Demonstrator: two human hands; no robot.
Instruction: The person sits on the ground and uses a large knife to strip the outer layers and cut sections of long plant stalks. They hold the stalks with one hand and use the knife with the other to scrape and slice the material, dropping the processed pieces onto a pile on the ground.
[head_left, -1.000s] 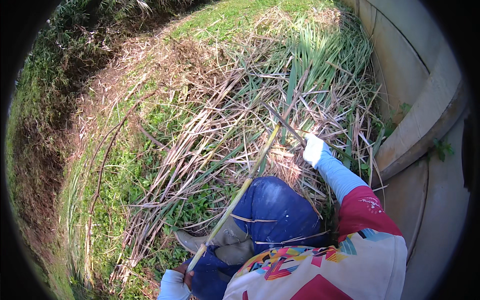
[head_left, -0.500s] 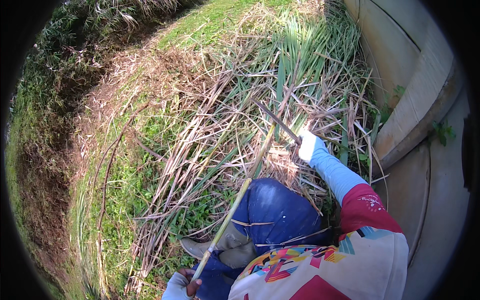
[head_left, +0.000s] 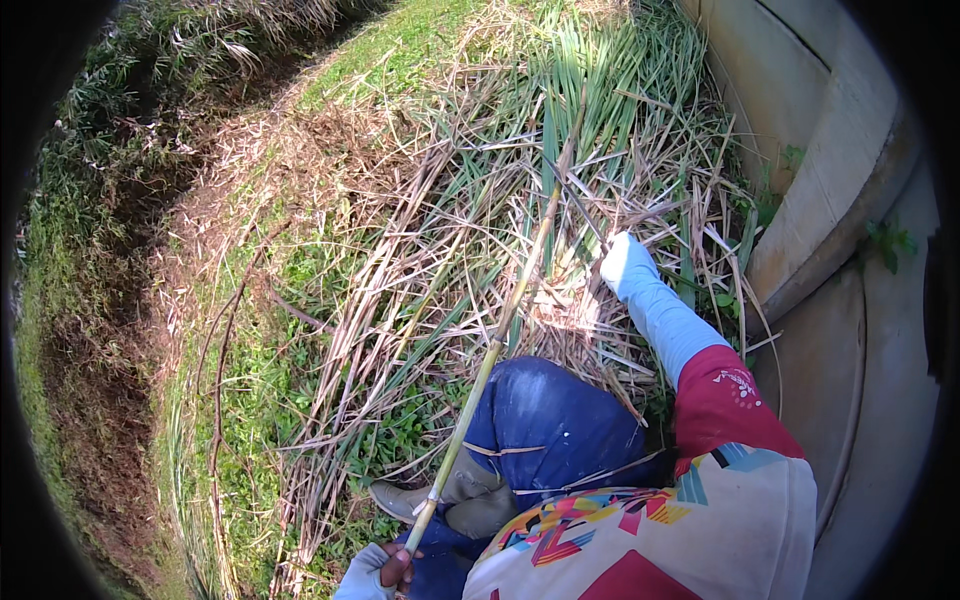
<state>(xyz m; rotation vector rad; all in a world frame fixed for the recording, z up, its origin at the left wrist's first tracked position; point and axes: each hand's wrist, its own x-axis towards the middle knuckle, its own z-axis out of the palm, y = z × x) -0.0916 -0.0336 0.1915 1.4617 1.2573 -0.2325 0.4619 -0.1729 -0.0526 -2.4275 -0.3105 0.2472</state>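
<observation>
At the lower edge, my left hand (head_left: 393, 570) is closed round the near end of a long, jointed, yellow-green sugarcane stalk (head_left: 470, 405). The stalk slants up and away past my bent knee, toward the leaf pile. My right hand (head_left: 627, 262), in a pale glove or sleeve end, grips a machete (head_left: 583, 210). Its narrow dark blade points up and left, with its tip at the stalk's far part; I cannot tell whether they touch. The handle is mostly hidden in my fist.
Dry and green cane leaves (head_left: 400, 260) cover the ground ahead. A concrete wall with a slanted buttress (head_left: 835, 215) rises close on my right. Thin brown bent branches (head_left: 222, 400) lie at left, beyond them a brushy bank (head_left: 90, 330). My boots (head_left: 475, 510) are below my knee.
The stalk has shifted forward and up, with my left hand slightly right. My right hand has risen a little, and the blade has swung to a steeper angle nearer the stalk.
</observation>
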